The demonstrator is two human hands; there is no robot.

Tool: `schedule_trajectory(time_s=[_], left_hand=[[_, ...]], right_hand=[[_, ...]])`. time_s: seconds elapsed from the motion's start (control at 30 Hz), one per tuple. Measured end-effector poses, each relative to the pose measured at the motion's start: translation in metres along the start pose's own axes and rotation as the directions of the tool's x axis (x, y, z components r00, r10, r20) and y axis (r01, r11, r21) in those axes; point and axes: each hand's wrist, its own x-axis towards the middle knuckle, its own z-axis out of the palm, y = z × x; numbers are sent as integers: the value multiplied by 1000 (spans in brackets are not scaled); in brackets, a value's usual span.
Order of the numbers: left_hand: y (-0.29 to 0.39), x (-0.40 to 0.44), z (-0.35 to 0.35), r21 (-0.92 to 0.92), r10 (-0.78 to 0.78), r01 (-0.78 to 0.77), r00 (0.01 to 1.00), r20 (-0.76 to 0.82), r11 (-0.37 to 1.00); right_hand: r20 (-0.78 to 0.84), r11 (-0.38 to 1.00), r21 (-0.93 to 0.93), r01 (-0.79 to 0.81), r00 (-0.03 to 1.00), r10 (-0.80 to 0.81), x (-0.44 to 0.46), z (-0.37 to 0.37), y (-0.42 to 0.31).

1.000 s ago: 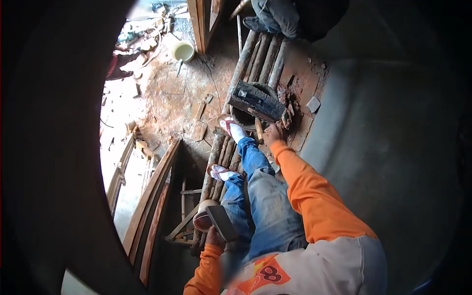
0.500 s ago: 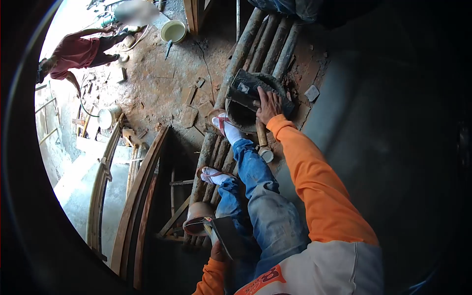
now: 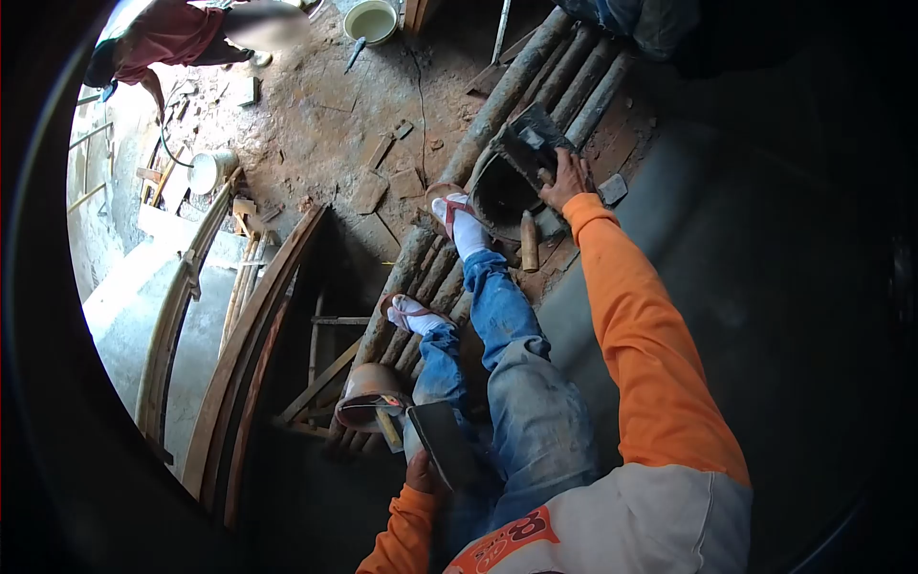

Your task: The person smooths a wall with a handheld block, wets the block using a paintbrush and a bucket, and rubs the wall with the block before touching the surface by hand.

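Observation:
My right hand is closed on a dark, mortar-smeared plastering float, which is tilted over the mouth of a dark bucket. Just below that bucket is a short wooden handle; what it belongs to is unclear. Low in the view, my left hand grips a flat, dark rectangular board by its edge, near my thigh. Close to this board, a second bucket lies tipped with its mouth towards me, and a tool with a pale handle shows at its rim.
My sandalled feet stand on round poles laid side by side. Long curved boards rise at left. A person in a red shirt is at upper left, near a white bucket. Another pale bucket sits on the dirt floor.
My right hand has moved up and right with the float, tilting it and exposing more of the bucket's mouth. The view has shifted, and the person in red appears higher. My left hand still holds its board.

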Motion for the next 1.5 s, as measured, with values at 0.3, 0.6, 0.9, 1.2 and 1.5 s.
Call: schedule_trajectory(time_s=[0.3,0.6,0.9,1.2,1.5], left_hand=[[5,12,-3,11,13,-13,1000,15,1000],[52,94,40,329,234,-251,968,91,911],[128,144,116,281,293,-329,942,164,901],[166,199,131,421,367,-373,925,99,827],[179,238,171,436,322,-355,935,150,827]], right_hand=[[-240,962,226,152,966,-96,-15,7,13],[1,850,236,-470,875,483,-101,136,-1],[87,855,166,-490,871,483,-117,87,-19],[-35,955,180,-237,968,247,-130,99,-1],[29,916,398,-45,999,36,-127,68,77]])
